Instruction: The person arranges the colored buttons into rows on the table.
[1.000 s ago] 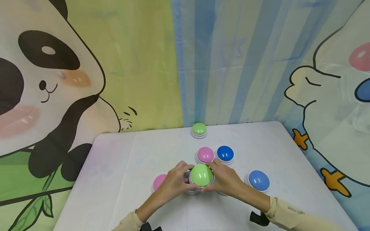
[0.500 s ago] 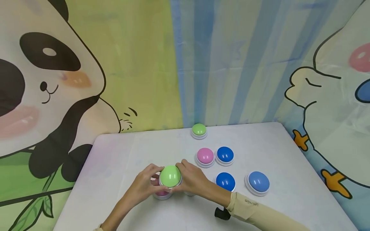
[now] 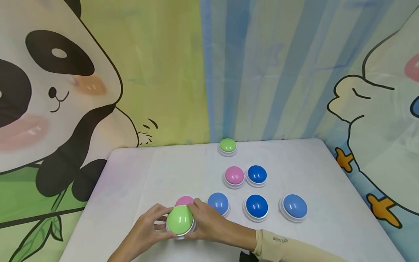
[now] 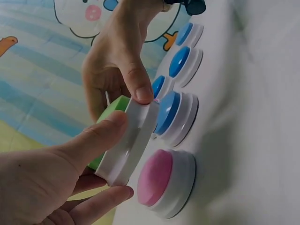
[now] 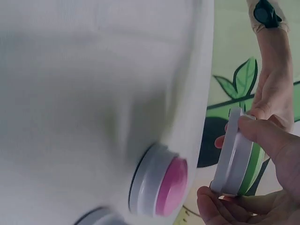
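Both hands hold a green dome-topped push button (image 3: 179, 220) with a white round base, lifted off the table in the wrist views. My left hand (image 3: 144, 229) grips its left side, thumb and fingers on the white rim. From the right, my right hand (image 3: 212, 223) pinches the opposite side of the rim. Just behind it in the head view is a pink push button (image 3: 184, 201), partly hidden by the held one. The left wrist view shows that pink button (image 4: 155, 179) standing on the table below the raised green button (image 4: 129, 140).
A light blue button (image 3: 218, 203), a dark blue button (image 3: 256, 206) and another light blue one (image 3: 295, 206) line up to the right. Farther back stand a pink button (image 3: 234, 175), a dark blue one (image 3: 256, 174) and a green one (image 3: 227, 145). A cartoon curtain hangs behind the white table (image 3: 157, 171).
Both hands have carried the green button leftward past the light blue button and the pink one, then closer to the near side. The blue buttons they covered now show.
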Tool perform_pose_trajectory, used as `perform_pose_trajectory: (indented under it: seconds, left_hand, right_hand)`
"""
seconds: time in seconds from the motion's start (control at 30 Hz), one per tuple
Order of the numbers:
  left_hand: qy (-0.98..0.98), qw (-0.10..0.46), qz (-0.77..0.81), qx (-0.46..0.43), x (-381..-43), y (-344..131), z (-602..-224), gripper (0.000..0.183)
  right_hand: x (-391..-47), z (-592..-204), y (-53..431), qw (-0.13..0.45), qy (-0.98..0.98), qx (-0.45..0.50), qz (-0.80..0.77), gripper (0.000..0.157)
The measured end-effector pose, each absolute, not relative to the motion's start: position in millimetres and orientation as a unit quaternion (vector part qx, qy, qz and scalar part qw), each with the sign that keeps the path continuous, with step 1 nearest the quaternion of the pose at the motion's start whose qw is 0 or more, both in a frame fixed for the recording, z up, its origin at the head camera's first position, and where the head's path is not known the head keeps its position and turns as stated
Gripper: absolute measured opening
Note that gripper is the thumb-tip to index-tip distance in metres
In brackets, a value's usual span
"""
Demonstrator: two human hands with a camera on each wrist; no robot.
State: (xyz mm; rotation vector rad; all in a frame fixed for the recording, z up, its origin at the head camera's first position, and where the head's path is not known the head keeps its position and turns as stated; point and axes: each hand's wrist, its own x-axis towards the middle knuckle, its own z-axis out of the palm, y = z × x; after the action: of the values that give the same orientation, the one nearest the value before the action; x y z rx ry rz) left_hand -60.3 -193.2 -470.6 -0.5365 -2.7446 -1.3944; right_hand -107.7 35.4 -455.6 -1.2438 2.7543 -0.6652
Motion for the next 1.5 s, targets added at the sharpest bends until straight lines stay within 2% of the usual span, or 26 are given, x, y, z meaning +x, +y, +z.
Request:
perform_pose_trajectory:
  seconds: [0.3,0.57,0.67,0.9,1.13,1.3,1.5]
  left_hand:
    - [-0.85,0.006,-0.468,-0.24,-37,-195,-485,0.061]
    - [-0.837,-0.011,-0.489,-0.246,-30,-192,-502,0.059]
    - [-0.845,0.0,-0.477,-0.244,-30,-189,-506,0.059]
    - [-0.895,0.067,-0.36,-0.253,-30,-185,-521,0.059]
    - [-0.879,0.054,-0.389,-0.27,-32,-188,-526,0.059]
    - [-0.866,0.022,-0.416,-0.278,-31,-188,-528,0.06]
    - [-0.897,0.054,-0.32,-0.301,-31,-185,-525,0.065]
  right_hand:
    - [-82,-465,33,0.027,0.9,-0.4,-0.171,0.072]
    - [-73,-480,36,0.031,0.908,-0.392,-0.144,0.07]
    - [-72,-483,37,0.027,0.912,-0.387,-0.131,0.071]
    - [-67,-497,38,0.042,0.923,-0.368,-0.099,0.069]
    - [-66,-505,32,0.018,0.921,-0.383,-0.063,0.07]
    - [-65,-506,29,0.035,0.918,-0.391,-0.05,0.071]
    - [-65,-507,28,0.044,0.914,-0.404,-0.021,0.076]
